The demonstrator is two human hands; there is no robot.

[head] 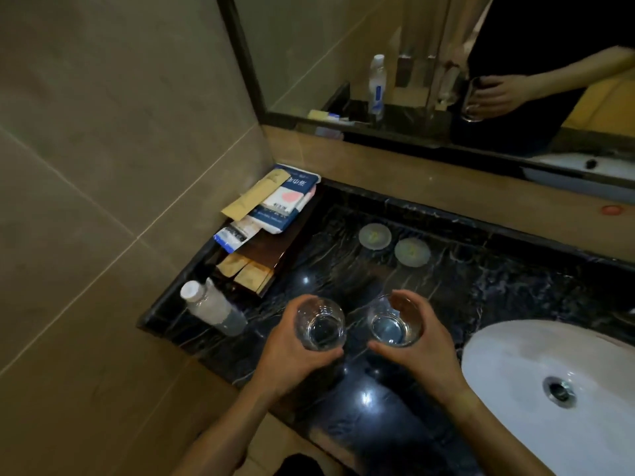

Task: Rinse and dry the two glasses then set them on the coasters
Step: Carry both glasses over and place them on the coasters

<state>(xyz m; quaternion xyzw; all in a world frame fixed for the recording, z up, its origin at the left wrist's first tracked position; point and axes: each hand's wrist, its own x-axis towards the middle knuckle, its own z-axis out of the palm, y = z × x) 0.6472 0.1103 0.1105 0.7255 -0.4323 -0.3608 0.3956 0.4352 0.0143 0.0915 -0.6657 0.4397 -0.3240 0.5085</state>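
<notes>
Glasses are held one per hand over the dark marbled surface (464,290), side by side and close together but not touching. The left hand (292,355) wraps the left glass (321,326), thumb curled along the near side and fingers (302,302) bent round the far side; the right hand (419,352) grips the right glass (395,326) the same way, mirrored. Both glasses are seen from above, so their walls are mostly lost behind the fingers and only the rims and thick bases read clearly. Whether either holds water, or rests on the surface rather than hanging just above it, cannot be told.

Two pale round coasters (375,236) (412,252) lie just beside each other farther back on the surface, well apart from the glasses and bare. To the right, a white sink (515,359) with a metal drain (558,389) is cut off by the frame's edge. At the left end sits a dark tray (275,255) heaped with packets (285,201), their print too blurred to read, and a clear bottle (213,309) with a white cap stands at the corner, leaning in the wide-angle view. Above, the mirror (429,46) shows a dim reflection of one arm and a glass; most of it is dark and soft. Both forearms run out of the bottom of the frame.
</notes>
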